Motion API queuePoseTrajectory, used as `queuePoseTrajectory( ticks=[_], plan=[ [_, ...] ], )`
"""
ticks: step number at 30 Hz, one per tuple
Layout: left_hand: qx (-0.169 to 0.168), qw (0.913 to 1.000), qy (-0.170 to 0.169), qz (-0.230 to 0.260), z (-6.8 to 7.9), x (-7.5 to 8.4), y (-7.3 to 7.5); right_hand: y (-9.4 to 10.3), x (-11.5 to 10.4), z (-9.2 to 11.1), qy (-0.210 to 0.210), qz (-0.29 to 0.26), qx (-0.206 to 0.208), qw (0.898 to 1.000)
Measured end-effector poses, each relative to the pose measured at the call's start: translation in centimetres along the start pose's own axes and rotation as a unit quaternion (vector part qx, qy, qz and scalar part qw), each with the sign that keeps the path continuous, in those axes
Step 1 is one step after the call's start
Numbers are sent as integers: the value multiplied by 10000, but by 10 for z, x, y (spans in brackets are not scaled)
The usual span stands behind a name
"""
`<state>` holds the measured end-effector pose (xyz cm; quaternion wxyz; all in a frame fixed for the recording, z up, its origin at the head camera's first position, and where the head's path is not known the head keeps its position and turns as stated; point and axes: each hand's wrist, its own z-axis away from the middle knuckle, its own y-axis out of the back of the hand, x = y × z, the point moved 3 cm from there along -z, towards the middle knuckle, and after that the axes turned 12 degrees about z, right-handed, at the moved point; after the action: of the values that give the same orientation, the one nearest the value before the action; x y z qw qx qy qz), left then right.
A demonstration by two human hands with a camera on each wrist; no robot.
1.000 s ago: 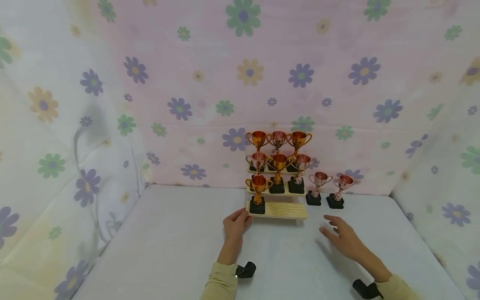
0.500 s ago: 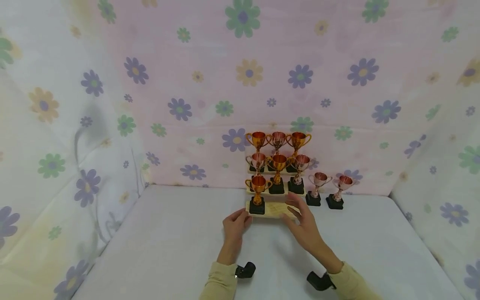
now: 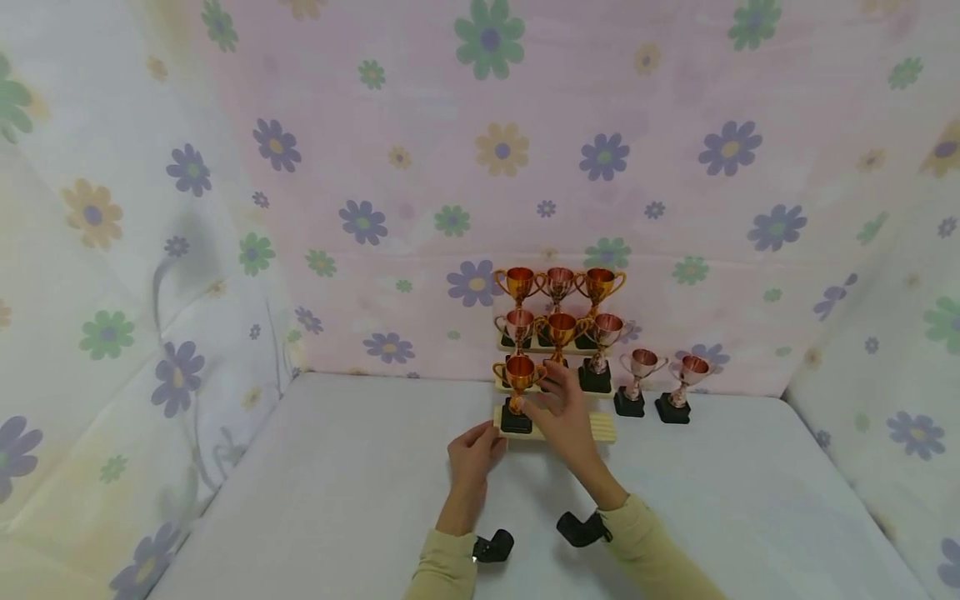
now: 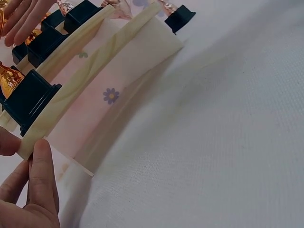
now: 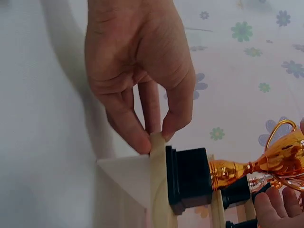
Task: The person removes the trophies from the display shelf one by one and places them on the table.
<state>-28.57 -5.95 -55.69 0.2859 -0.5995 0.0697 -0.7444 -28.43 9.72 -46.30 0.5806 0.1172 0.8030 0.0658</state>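
My left hand (image 3: 471, 457) pinches the left end of the lowest wooden shelf (image 4: 71, 90) between thumb and fingers; the right wrist view shows this left hand (image 5: 137, 61) from the other side. A gold trophy cup (image 3: 519, 372) on a black base (image 5: 190, 178) stands upright at that shelf's left end. My right hand (image 3: 564, 410) is just right of this trophy, thumb beside its stem and fingers spread behind near the cup. In the left wrist view the right hand's fingers (image 4: 28, 19) look fairly straight. The hand covers part of the shelf's middle.
Gold and rose trophies fill the two higher shelf steps, among them a rose trophy (image 3: 607, 329) at the middle step's right end. To the right, two rose trophies (image 3: 642, 364) (image 3: 692, 371) stand on the white table (image 3: 360, 483). A flowered cloth (image 3: 420, 167) hangs behind.
My right hand has moved left from the open table on the right, across the lowest shelf, to the gold trophy. My left hand keeps its grip on the shelf end.
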Motion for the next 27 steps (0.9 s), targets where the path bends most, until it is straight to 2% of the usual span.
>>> queuePoseTrajectory(
  ticks=[8, 12, 20, 27],
  plan=[
    [-6, 10000, -26, -22, 1, 0, 2, -16, -6, -9, 298, -404, 244, 9984],
    [-35, 10000, -74, -21, 1, 1, 2, -20, -5, -11, 324, -417, 336, 9980],
    [0, 9999, -98, -24, 3, 2, -2, -25, -4, -17, 124, -407, 538, 9976],
    [45, 9999, -140, -73, 3, 2, -1, -25, -3, -16, 412, -372, 479, 9973]
  ],
)
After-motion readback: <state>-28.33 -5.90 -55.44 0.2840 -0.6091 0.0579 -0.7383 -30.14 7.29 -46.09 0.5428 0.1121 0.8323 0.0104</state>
